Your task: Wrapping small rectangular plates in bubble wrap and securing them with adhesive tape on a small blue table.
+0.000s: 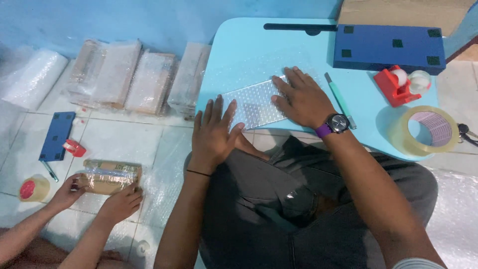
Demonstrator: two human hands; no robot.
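A flat item wrapped in clear bubble wrap (254, 102) lies at the near edge of a light blue lap table (249, 45). My left hand (214, 132) lies flat with spread fingers on its left end, partly over the table's edge. My right hand (301, 97), with a purple-strapped watch on the wrist, presses flat on its right end. Neither hand grips anything.
On the table are a teal utility knife (339, 99), a dark blue box (389, 48), a red tape dispenser (401, 83) and a big clear tape roll (428, 129). Another person's hands (102, 197) hold a wrapped brown parcel (110, 175) on the floor. Bubble-wrapped packages (134, 77) line the wall.
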